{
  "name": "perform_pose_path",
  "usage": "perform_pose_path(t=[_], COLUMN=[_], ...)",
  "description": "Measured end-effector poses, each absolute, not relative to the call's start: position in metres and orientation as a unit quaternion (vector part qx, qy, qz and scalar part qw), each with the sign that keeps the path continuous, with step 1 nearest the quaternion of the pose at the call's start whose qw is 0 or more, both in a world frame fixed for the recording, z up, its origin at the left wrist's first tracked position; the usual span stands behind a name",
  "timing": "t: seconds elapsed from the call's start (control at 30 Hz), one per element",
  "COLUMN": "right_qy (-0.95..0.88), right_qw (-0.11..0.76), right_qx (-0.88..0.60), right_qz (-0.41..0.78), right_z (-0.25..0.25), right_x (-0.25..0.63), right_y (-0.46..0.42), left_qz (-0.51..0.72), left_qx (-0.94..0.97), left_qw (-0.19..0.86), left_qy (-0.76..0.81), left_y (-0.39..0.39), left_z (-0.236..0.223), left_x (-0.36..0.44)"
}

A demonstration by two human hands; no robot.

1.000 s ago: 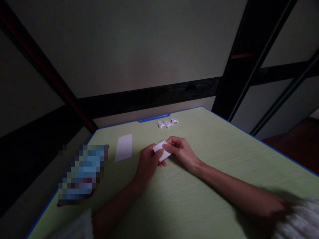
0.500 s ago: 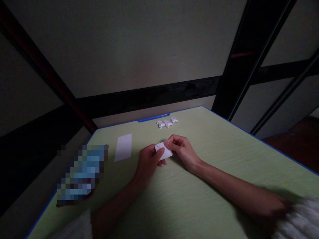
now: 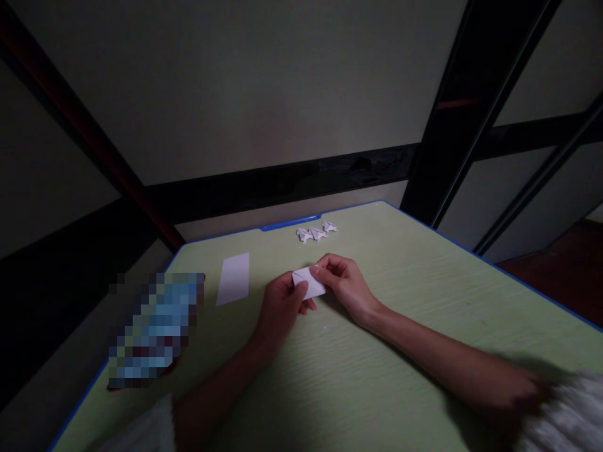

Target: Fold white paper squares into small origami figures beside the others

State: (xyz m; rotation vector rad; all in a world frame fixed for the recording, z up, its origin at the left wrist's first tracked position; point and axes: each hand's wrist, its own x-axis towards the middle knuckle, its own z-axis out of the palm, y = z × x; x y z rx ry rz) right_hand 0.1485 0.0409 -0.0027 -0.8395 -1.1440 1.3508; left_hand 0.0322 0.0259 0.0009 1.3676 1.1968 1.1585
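A small white folded paper is held between both hands just above the green tabletop, a crease line showing near its upper left corner. My left hand grips its left side, thumb on top and fingers underneath. My right hand pinches the upper right edge between thumb and fingers. Past the hands lie three small folded paper figures in a row. To the left, a flat white paper sheet rests on the table.
A blurred-out bluish item lies along the left side of the green table. The table has a blue rim, with a blue handle at the far edge. Behind it stand pale panels with dark frames.
My left thumb has slid slightly left and down on the folded paper. Otherwise both hands and the things on the table stay in place.
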Motion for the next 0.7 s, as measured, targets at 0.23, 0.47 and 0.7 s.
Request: perform_pose_path(t=[0.23, 0.47, 0.7], right_qy=[-0.475, -0.511, -0.530], right_qw=[0.568, 0.546, 0.553], right_qx=[-0.388, -0.384, -0.353], right_qz=[0.549, 0.542, 0.537], right_z=[-0.0017, -0.0026, -0.0009], right_x=[0.1492, 0.1501, 0.1508], right_y=[0.0413, 0.0405, 0.0410], left_qz=[0.471, 0.531, 0.504], left_qx=[0.546, 0.506, 0.530], left_qw=[0.473, 0.463, 0.462], left_qy=[0.506, 0.497, 0.501], left_y=[0.0249, 0.0300, 0.0279], left_z=[0.0049, -0.0042, -0.0020], left_x=[0.0341, 0.0276, 0.0278])
